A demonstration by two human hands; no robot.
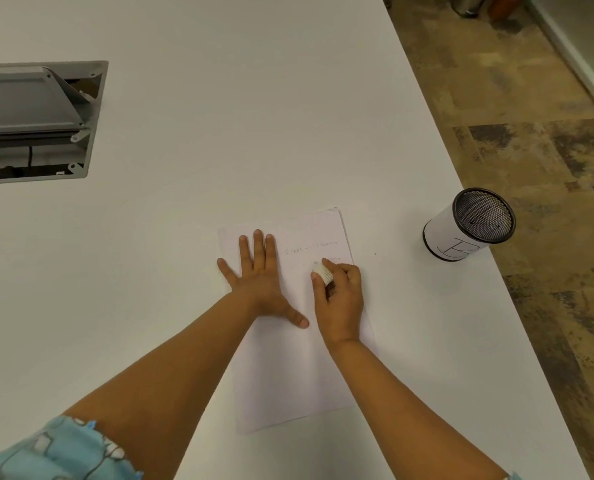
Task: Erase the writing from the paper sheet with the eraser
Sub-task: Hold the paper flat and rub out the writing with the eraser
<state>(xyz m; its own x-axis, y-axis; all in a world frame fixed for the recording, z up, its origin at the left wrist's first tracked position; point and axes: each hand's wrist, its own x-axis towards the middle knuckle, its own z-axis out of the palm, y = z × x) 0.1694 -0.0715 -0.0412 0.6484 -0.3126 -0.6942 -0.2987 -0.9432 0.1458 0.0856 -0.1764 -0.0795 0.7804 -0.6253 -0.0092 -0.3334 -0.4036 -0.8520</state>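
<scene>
**Erasing under way, with writing left on the sheet**

We start with the white table (254,133), which carries everything here. Set into it at the far left is a grey hatch (35,123) with its lid raised, and near the right edge stands a mesh cup (468,225) wrapped in a white label, well apart from the work.

The paper sheet (288,375) lies flat in front of us, slightly turned. Most of it looks blank. Near its top right we see a faint line of writing (311,247) untouched, and a second line just below it that seems partly gone on the left, though it is too pale to read.

Our left hand (262,282) lies flat with fingers spread, pressing the upper left of the sheet to pin it. Our right hand (340,299) is curled around the eraser (322,273), pinching it with the fingertips, and the eraser sits on that second line.

We judge the job is in its middle: the lower line is being worked, and the upper line is still to do.
</scene>
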